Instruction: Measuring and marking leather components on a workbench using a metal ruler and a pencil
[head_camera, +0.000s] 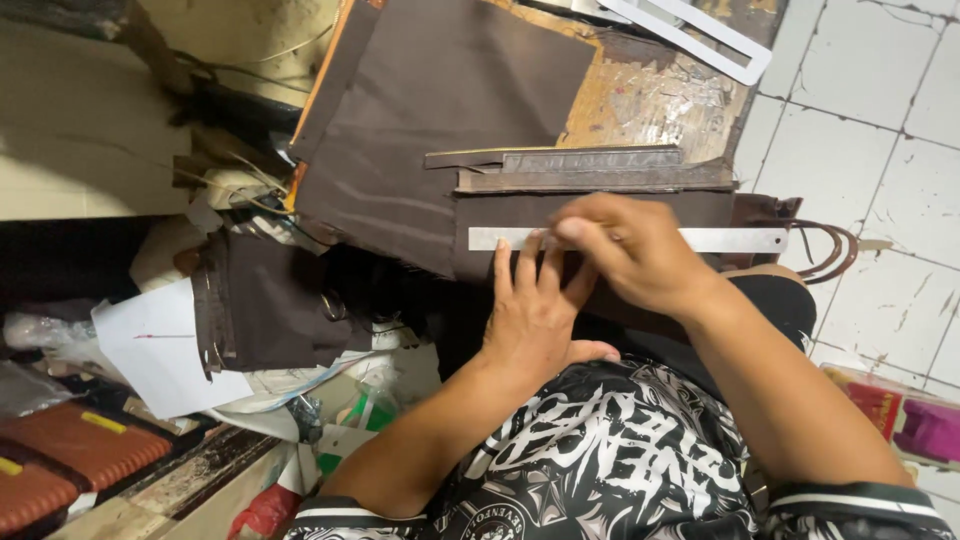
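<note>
Ruler set on dark brown fabric; marking or cutting not yet visible.

Worn wooden desk (650, 105) carries the brown fabric (440, 110) at 12 o'clock; strip pieces (600, 175) lie cut already. Metal ruler (735, 240) lies along the near fabric edge. Left hand (535, 310) pressed flat, fingers spread, at 6 o'clock of the ruler; right hand (630, 250) curled over it, fingertips pinched, contents hidden.

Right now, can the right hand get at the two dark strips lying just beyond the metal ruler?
Probably yes. The right hand rests on the metal ruler, and the dark strips lie on the brown material just past it, uncovered. Nothing stands between them; the left hand sits on the near side, out of the way.
</note>
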